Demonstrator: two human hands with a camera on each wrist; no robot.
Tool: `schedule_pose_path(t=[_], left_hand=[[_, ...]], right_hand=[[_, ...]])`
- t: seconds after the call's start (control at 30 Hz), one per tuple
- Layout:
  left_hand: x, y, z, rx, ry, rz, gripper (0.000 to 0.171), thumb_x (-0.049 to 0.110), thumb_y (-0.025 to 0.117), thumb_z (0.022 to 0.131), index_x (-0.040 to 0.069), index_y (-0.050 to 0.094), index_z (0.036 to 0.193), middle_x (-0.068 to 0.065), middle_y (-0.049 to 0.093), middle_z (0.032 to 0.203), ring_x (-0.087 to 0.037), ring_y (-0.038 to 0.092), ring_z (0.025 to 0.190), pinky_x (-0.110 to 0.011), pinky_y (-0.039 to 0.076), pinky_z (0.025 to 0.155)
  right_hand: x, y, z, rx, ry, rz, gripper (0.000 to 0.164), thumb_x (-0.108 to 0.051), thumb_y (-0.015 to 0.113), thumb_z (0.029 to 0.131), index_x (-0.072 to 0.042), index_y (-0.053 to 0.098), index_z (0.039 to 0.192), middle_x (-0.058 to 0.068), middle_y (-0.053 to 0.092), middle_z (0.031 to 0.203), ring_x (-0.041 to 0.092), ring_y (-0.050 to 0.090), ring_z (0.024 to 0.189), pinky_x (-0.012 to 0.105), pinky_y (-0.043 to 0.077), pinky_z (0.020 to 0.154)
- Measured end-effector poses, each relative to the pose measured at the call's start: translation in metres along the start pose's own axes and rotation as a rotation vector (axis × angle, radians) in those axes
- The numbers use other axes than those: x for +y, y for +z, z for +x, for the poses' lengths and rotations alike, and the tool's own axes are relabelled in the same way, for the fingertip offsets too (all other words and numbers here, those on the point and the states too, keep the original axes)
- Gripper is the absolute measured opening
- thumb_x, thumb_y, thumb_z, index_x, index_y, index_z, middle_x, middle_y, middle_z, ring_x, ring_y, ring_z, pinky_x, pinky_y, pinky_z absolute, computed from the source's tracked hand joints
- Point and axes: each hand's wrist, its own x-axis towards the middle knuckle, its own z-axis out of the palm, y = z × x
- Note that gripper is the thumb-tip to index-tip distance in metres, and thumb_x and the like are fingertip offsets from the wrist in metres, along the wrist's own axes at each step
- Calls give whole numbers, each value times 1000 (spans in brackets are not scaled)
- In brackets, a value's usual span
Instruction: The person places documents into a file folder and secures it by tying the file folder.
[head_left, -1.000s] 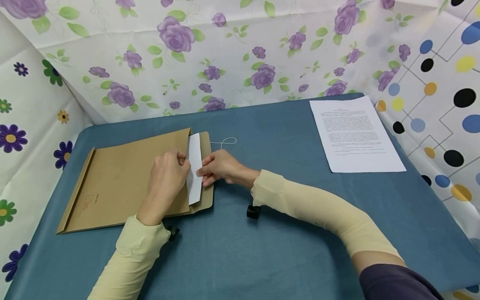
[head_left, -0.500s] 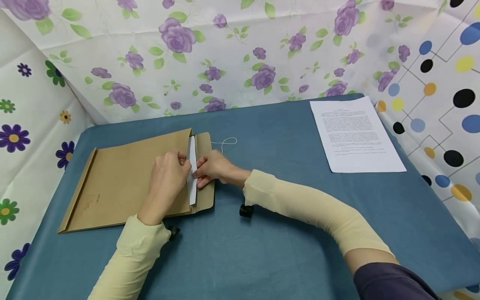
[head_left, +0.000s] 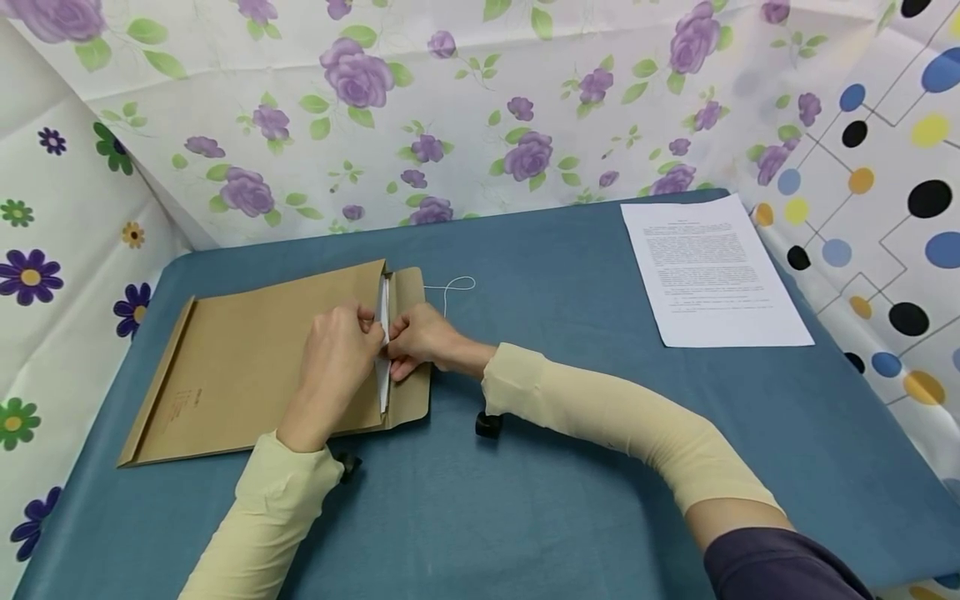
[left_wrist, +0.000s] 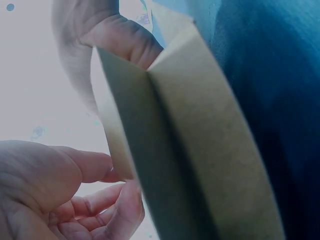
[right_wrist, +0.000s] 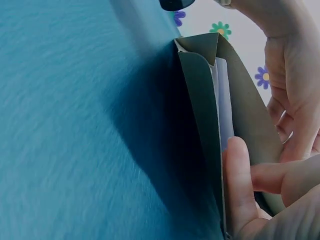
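Note:
A brown paper document envelope [head_left: 247,358] lies flat at the table's left, its mouth and flap [head_left: 409,396] facing right. White paper [head_left: 385,387] sits inside, only a narrow strip showing at the mouth. My left hand [head_left: 330,362] pinches the edge of the upper panel between thumb and fingers, lifting it; the left wrist view shows this pinch [left_wrist: 120,185]. My right hand [head_left: 429,337] has its fingertips in the mouth, at the paper's edge. From the right wrist, the paper [right_wrist: 225,100] stands between the two panels, the fingers [right_wrist: 237,175] against it.
A printed sheet [head_left: 708,275] lies at the back right of the blue-covered table [head_left: 555,517]. A thin white string [head_left: 459,283] loops out beyond the flap. Patterned cloths [head_left: 480,100] hang behind and at both sides. A black wrist mount [head_left: 489,425] sits under the right cuff.
My right hand has moved left, and the white paper has slid deeper into the envelope; its visible strip has become much narrower. The left hand has kept its pinch in place.

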Motion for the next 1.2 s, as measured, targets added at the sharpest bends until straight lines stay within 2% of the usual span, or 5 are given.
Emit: schedule_pose_path(t=[0.3, 0.5, 0.73, 0.9, 1.2], left_hand=[[-1, 2, 0, -2, -5, 2, 16, 3, 61, 93, -7, 69, 102, -17, 68, 86, -31, 64, 71, -42, 51, 61], [-1, 3, 0, -1, 3, 5, 17, 3, 62, 92, -7, 69, 103, -17, 69, 86, -31, 65, 71, -43, 52, 62], [-1, 5, 0, 12, 4, 3, 15, 1, 63, 92, -8, 70, 102, -18, 69, 84, -30, 64, 69, -39, 51, 58], [-1, 6, 0, 19, 1, 4, 15, 2, 63, 92, -8, 71, 101, -18, 69, 84, -31, 63, 71, -40, 50, 60], [-2, 6, 0, 19, -2, 0, 15, 3, 62, 92, -8, 70, 98, -18, 69, 84, -32, 64, 73, -41, 51, 60]], right_hand=[[1, -3, -8, -75, -27, -167, 21, 3, 64, 98, 14, 70, 82, 18, 69, 66, 17, 65, 48, 34, 59, 55], [2, -1, -9, -53, -38, -170, 21, 4, 64, 98, 15, 70, 82, 15, 67, 64, 16, 64, 47, 32, 58, 52], [3, -16, -16, -105, -67, -192, 22, -5, 65, 100, 13, 72, 90, 17, 69, 72, 16, 64, 51, 33, 58, 54], [6, -36, -23, -106, -146, -368, 17, -10, 64, 102, 2, 75, 108, 14, 73, 85, 18, 67, 66, 33, 59, 60], [13, -68, -43, -126, -353, -683, 28, -15, 69, 101, -3, 69, 126, 8, 69, 124, 21, 65, 113, 28, 52, 92]])
